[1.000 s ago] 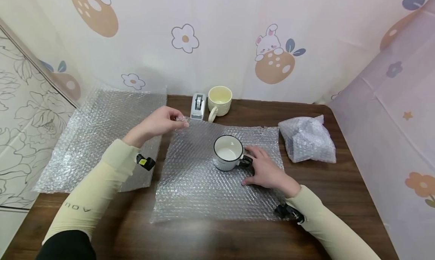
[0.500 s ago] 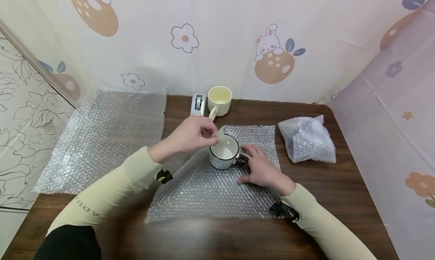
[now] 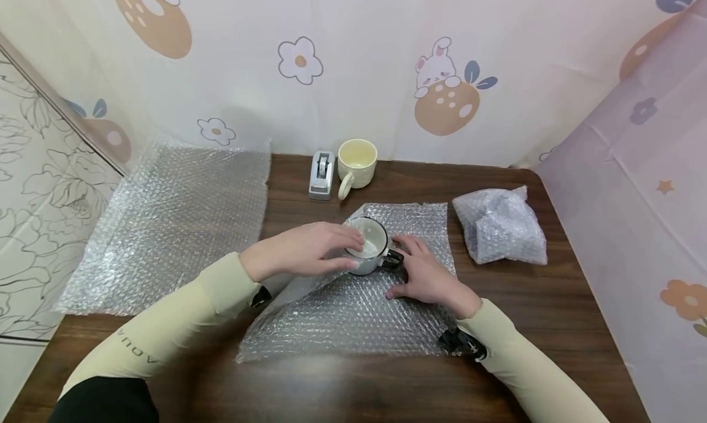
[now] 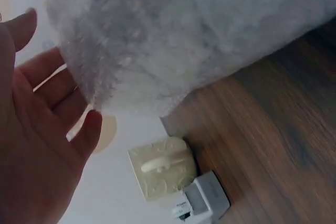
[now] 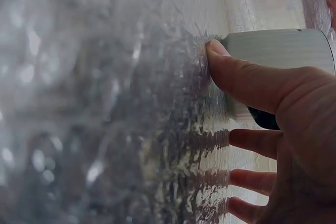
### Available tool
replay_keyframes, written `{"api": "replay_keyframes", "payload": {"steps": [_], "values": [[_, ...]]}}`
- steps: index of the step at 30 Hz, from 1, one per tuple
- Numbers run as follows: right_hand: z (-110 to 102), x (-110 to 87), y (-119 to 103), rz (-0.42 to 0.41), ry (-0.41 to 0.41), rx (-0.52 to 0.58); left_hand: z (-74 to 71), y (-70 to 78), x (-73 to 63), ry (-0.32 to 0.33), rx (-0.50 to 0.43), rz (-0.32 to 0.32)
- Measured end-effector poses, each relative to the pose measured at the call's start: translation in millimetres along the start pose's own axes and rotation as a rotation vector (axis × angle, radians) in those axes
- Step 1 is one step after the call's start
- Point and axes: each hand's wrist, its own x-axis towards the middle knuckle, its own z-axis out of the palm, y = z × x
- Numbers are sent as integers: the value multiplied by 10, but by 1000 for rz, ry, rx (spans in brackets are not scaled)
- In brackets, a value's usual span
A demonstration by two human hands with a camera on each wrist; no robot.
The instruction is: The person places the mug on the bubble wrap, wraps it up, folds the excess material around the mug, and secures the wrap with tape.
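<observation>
A white mug with a dark rim (image 3: 378,242) stands upright on a sheet of bubble wrap (image 3: 348,328), its black handle (image 3: 392,260) pointing right. My left hand (image 3: 309,248) lays the folded-over left part of the sheet against the mug's left side, fingers extended over the rim. In the left wrist view the lifted wrap (image 4: 157,40) hangs before that hand's spread fingers. Beside the handle, my right hand (image 3: 428,279) rests on the sheet with fingers spread. The right wrist view shows its thumb (image 5: 247,77) pressing the wrap close to the mug (image 5: 273,51).
A second bubble wrap sheet (image 3: 182,220) lies at the left, partly against the wall. At the back stand a tape dispenser (image 3: 321,176) and a pale yellow mug (image 3: 359,168). A bubble-wrapped bundle (image 3: 499,226) sits on the table (image 3: 552,325) at the right.
My left hand has carried the sheet's far left corner rightward over to the white mug, then flattened its fingers there. The mug slid slightly left; the right hand shifted slightly with it.
</observation>
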Motion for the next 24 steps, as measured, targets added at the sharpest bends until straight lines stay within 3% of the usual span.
{"api": "replay_keyframes", "payload": {"steps": [3, 8, 15, 18, 21, 24], "values": [[-6, 0, 4, -6, 8, -3, 2, -48, -40, -11, 19, 68], [7, 7, 16, -7, 2, -2, 36, -78, -26, 109, 72, 114], [15, 3, 3, 6, -8, 10, 165, -52, 62, 378, 55, 42], [14, 2, -1, 4, -7, 7, 225, -32, 96, 458, 75, 5], [21, 9, 2, -3, 0, 7, 259, -38, 99, 493, 113, 15], [26, 14, 6, -4, 5, 7, 276, -68, 68, 465, 159, 74]]}}
